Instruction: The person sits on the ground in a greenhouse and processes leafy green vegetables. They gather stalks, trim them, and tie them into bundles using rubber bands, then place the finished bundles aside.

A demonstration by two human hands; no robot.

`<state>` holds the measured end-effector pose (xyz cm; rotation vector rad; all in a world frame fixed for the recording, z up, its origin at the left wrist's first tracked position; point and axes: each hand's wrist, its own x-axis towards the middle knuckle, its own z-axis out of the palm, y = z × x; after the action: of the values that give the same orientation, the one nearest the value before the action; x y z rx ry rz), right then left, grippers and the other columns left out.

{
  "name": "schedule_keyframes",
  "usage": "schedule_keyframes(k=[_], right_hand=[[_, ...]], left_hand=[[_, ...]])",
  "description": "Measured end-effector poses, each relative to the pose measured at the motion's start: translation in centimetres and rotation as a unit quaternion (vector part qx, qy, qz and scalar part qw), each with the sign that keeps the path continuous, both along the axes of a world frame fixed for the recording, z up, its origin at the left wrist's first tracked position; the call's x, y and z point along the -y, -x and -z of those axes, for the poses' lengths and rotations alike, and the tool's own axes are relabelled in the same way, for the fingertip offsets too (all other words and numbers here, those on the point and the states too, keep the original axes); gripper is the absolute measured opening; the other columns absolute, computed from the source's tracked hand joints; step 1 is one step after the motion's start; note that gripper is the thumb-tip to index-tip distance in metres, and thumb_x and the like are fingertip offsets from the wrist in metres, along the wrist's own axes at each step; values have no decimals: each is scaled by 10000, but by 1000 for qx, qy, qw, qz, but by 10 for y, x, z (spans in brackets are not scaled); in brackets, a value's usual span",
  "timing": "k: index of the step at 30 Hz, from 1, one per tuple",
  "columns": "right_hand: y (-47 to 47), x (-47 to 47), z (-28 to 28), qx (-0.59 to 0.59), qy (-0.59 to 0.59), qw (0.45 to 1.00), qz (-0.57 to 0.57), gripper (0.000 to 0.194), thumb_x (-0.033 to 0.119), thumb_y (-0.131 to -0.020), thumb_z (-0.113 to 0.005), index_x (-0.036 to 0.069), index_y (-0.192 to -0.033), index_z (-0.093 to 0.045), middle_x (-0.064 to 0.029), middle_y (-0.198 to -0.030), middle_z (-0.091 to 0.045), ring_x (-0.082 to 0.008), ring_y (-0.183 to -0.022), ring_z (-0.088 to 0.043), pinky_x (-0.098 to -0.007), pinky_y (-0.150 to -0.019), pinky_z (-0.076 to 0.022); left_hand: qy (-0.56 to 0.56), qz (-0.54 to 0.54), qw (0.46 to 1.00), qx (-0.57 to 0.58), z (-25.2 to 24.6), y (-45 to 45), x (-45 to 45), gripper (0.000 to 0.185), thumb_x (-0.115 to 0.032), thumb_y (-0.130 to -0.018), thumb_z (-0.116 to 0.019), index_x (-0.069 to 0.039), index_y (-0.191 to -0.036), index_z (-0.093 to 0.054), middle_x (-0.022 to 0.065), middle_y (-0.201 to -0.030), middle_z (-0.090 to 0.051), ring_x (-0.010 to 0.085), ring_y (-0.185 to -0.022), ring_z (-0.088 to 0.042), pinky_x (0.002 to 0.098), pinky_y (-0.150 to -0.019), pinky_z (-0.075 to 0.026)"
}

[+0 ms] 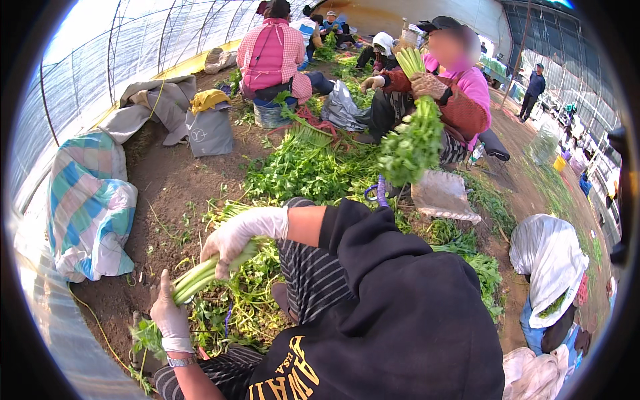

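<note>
My right hand (230, 242), in a white glove, is closed around a bunch of green leafy stalks (196, 281) that look like celery. Lower left, my left hand (170, 315), gloved and with a metal watch at the wrist, holds the other end of the same bunch, thumb raised. Green leaves (148, 336) show beside the left hand. Beneath the hands, loose yellowish-green stems and leaves (255, 300) cover the soil. A larger heap of leafy stalks (300, 167) lies beyond my right arm.
A co-worker in pink (475, 92) holds another leafy bunch (412, 140) opposite. Another co-worker sits on a bucket (270, 115). A grey bag (210, 131), a checked cloth (92, 205) and a pale board (442, 195) lie around. A white sack (547, 255) stands at right.
</note>
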<state>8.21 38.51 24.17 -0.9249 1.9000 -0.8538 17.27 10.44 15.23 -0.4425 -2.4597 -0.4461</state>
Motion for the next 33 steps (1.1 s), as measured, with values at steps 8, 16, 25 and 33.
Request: schedule_keyframes(k=[8, 16, 25, 33], right_hand=[[36, -58, 6, -63, 104, 961, 249, 323, 383, -862, -692, 109, -1026, -736, 12, -782, -687, -72, -630, -541, -253, -565, -444], [15, -7, 52, -178, -97, 978, 45, 631, 428, -840, -731, 83, -1336, -548, -121, -1254, -628, -226, -1146, -589, -376, -978, -469], [28, 61, 35, 90, 377, 884, 262, 570, 401, -825, -779, 100, -1281, -613, -10, -1077, -688, -80, -898, -641, -231, -695, -521], [22, 76, 55, 109, 428, 850, 287, 563, 402, -859, -741, 93, -1307, -599, -21, -1063, -697, -103, -885, -665, -257, -752, -550]], left_hand=[[-247, -33, 957, 148, -14, 6, 17, 648, -21, -827, -648, -187, -1420, -447, 105, -929, -652, 240, -792, -631, 369, -693, -484], [-589, 160, 666, 429, -12, -5, 0, 342, -275, -975, -608, -40, -1223, -602, -64, -624, -402, 51, -483, -328, 229, -450, -276], [-565, 310, 545, 537, 2, -10, -30, 551, -461, -999, -498, -6, -1307, -537, 20, -793, -599, 91, -589, -514, 244, -552, -435], [-534, 257, 589, 549, 25, -8, -29, 538, -440, -1006, -499, 0, -1314, -532, 50, -928, -673, 132, -763, -657, 269, -696, -527]])
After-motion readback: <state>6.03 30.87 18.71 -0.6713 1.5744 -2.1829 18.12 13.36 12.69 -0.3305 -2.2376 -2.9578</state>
